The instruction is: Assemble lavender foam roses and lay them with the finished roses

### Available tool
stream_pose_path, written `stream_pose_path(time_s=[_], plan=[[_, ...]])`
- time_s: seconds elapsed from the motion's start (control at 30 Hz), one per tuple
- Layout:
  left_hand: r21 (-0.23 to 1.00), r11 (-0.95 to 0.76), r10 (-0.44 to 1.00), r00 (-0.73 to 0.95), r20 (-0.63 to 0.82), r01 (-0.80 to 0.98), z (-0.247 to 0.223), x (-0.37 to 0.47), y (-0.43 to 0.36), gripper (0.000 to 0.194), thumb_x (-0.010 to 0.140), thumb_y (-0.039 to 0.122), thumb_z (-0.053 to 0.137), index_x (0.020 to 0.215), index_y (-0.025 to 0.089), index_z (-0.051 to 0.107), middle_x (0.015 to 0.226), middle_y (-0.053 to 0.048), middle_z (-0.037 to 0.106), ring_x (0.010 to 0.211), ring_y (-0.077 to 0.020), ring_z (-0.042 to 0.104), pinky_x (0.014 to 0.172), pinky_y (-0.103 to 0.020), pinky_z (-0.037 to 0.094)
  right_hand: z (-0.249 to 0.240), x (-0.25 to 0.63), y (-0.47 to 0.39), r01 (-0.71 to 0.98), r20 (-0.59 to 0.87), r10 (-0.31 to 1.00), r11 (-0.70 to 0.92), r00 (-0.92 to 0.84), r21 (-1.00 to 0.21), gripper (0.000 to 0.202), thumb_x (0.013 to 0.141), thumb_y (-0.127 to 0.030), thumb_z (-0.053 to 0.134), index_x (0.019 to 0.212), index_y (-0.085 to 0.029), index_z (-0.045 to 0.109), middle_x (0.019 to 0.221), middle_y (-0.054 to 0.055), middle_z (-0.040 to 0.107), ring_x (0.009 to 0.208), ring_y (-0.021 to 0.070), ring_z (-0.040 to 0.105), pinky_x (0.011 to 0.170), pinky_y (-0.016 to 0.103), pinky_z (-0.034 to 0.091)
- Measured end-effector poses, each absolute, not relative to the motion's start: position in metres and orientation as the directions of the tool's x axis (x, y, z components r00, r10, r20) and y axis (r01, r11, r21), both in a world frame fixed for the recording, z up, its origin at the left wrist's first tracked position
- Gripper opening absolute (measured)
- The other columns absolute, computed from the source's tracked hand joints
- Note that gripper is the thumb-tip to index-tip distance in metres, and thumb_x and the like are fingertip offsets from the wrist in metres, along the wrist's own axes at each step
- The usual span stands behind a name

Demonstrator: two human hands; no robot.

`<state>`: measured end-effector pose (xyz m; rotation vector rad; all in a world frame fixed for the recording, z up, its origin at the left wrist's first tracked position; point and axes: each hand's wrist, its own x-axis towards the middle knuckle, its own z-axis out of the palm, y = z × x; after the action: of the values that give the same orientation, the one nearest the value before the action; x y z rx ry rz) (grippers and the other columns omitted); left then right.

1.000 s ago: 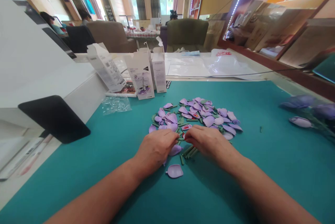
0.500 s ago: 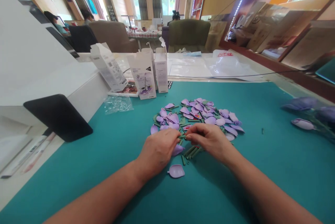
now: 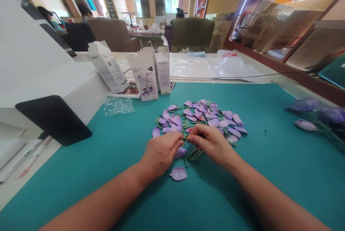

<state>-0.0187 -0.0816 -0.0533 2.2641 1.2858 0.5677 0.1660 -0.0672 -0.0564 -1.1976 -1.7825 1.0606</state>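
Note:
Over the teal mat, my left hand point(image 3: 163, 152) and my right hand point(image 3: 209, 141) meet fingertip to fingertip, both closed in a pinch. Between them shows a small green stem piece point(image 3: 185, 138), mostly hidden by the fingers. Just below lie several loose green stem pieces point(image 3: 194, 154), and a purple petal point(image 3: 180, 152) rests beside my left fingers. Nearer to me is a single pale purple petal point(image 3: 178, 173), hollow side up. Beyond my hands spreads a pile of purple petals point(image 3: 214, 122) mixed with green pieces and a few red-marked ones.
White printed boxes point(image 3: 145, 80) stand at the back left, with crumpled clear plastic point(image 3: 118, 105) before them. A black tablet-like panel point(image 3: 54, 120) leans at the left. Purple flowers point(image 3: 306, 125) lie at the right edge. People point(image 3: 84, 12) sit in the background.
My fingertips have drawn closer together around the green stem piece. The whole view has shifted slightly, so things appear a little further left and higher.

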Motion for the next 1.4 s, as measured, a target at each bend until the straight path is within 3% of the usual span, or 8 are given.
stream_pose_path(time_s=[0.17,0.3,0.43,0.73,0.83,0.97,1.13,1.4], plan=[[0.786,-0.296,0.915,0.397,0.070,0.543,-0.050,-0.018,-0.077,0.022,0.092,0.030,0.039,0.093,0.021,0.058,0.074,0.001,0.059,0.068,-0.0151,0.053,0.063,-0.027,0.039,-0.055,0.174,-0.064,0.437,0.108,0.920,0.279,-0.377,-0.855,0.022,0.088,-0.033,0.053,0.078,-0.018,0.064,0.066,-0.001,0.058,0.059,0.0116,0.050,0.053,0.023,0.038],[0.976,0.011,0.930,0.356,-0.090,0.220,-0.051,-0.019,-0.072,0.019,0.088,0.032,0.044,0.099,0.019,0.054,0.066,0.003,0.055,0.063,-0.0130,0.052,0.062,-0.026,0.044,-0.055,0.182,-0.064,0.655,0.195,0.812,0.564,-0.550,-0.503,0.013,0.086,-0.016,0.057,0.082,-0.019,0.069,0.081,0.004,0.066,0.077,0.0166,0.057,0.067,0.028,0.041],[0.966,0.258,0.901,0.362,-0.238,-0.007,-0.049,-0.018,-0.071,0.019,0.082,0.034,0.056,0.090,0.017,0.053,0.073,0.000,0.059,0.066,-0.0119,0.056,0.057,-0.023,0.044,-0.054,0.179,-0.066,0.662,0.142,0.696,0.716,-0.704,-0.221,0.018,0.082,-0.010,0.063,0.067,-0.019,0.069,0.071,0.004,0.062,0.070,0.0167,0.052,0.064,0.029,0.038],[0.921,0.366,0.877,0.382,-0.293,-0.135,-0.044,-0.016,-0.072,0.020,0.077,0.030,0.064,0.087,0.013,0.059,0.071,-0.001,0.059,0.062,-0.0093,0.054,0.053,-0.020,0.040,-0.071,0.169,-0.061,0.621,0.070,0.620,0.784,-0.781,-0.006,0.019,0.084,-0.009,0.058,0.068,-0.016,0.066,0.072,0.007,0.065,0.070,0.0180,0.053,0.071,0.033,0.042],[0.920,0.367,0.880,0.372,-0.295,-0.138,-0.043,-0.017,-0.071,0.024,0.076,0.029,0.065,0.092,0.013,0.060,0.071,0.000,0.060,0.060,-0.0088,0.054,0.054,-0.021,0.040,-0.063,0.175,-0.063,0.649,0.096,0.659,0.751,-0.746,-0.120,0.012,0.076,-0.006,0.060,0.070,-0.016,0.065,0.074,0.006,0.065,0.073,0.0184,0.055,0.069,0.032,0.042],[0.924,0.362,0.883,0.363,-0.297,-0.123,-0.045,-0.018,-0.071,0.027,0.076,0.029,0.065,0.098,0.014,0.059,0.071,0.000,0.060,0.058,-0.0086,0.054,0.054,-0.022,0.041,-0.043,0.185,-0.069,0.694,0.162,0.829,0.541,-0.535,-0.475,0.011,0.072,-0.008,0.058,0.073,-0.019,0.059,0.071,0.000,0.061,0.067,0.0141,0.053,0.059,0.026,0.040],[0.934,0.347,0.883,0.366,-0.294,-0.086,-0.047,-0.018,-0.071,0.024,0.076,0.030,0.065,0.094,0.015,0.057,0.071,0.001,0.060,0.054,-0.0070,0.051,0.050,-0.019,0.037,-0.040,0.182,-0.070,0.397,0.143,0.939,0.267,-0.314,-0.878,0.023,0.079,-0.020,0.054,0.101,-0.020,0.060,0.071,-0.001,0.058,0.059,0.0110,0.051,0.051,0.024,0.043],[0.949,0.316,0.867,0.409,-0.284,-0.012,-0.049,-0.019,-0.072,0.029,0.077,0.038,0.066,0.093,0.015,0.062,0.062,0.003,0.057,0.046,-0.0050,0.044,0.045,-0.019,0.031,-0.044,0.172,-0.068,-0.046,0.170,0.967,0.164,-0.192,-0.985,0.020,0.075,-0.033,0.070,0.088,-0.020,0.063,0.085,0.004,0.071,0.072,0.0150,0.066,0.066,0.029,0.056]])
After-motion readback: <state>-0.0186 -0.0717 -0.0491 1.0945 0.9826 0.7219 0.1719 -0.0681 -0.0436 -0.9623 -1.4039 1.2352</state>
